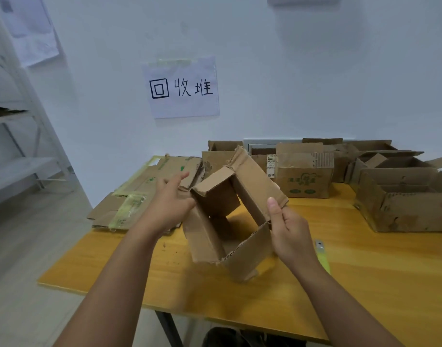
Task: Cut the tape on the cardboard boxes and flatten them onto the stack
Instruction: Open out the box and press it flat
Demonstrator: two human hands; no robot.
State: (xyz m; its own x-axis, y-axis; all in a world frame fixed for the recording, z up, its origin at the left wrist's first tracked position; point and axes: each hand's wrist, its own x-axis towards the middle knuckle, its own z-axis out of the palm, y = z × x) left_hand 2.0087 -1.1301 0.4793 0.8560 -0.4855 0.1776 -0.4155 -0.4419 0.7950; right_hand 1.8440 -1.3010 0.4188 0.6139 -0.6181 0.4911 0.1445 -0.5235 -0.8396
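Since the box is already opened at both ends, the step in hand is judged to be the collapse into a flat sheet.
Box: an open cardboard box [230, 216] is held tilted above the middle of the desk [365, 284], standing as a diamond-shaped tube with the desk seen through it.
Left hand: the left hand [170, 204] is pressed against the flap at the tube's 10 o'clock corner, thumb on it, fingers extended behind.
Right hand: the right hand [287, 229] is clamped on the 3 o'clock corner, thumb on the outer face.
Method: opposite corners are best pushed towards each other along the existing creases, so the walls fold rather than tear.
Destination: the stack of flattened boxes [142, 194] lies at 10 o'clock from the box, under the wall sign [181, 87].
Still waiting: upright boxes [303, 171] are ranged from 12 to 3 o'clock.
Hidden: the right fingers behind the wall are not seen.
Unclear: a yellow-green tool [323, 259], probably the cutter, is half covered by the right wrist; remaining tape cannot be made out.
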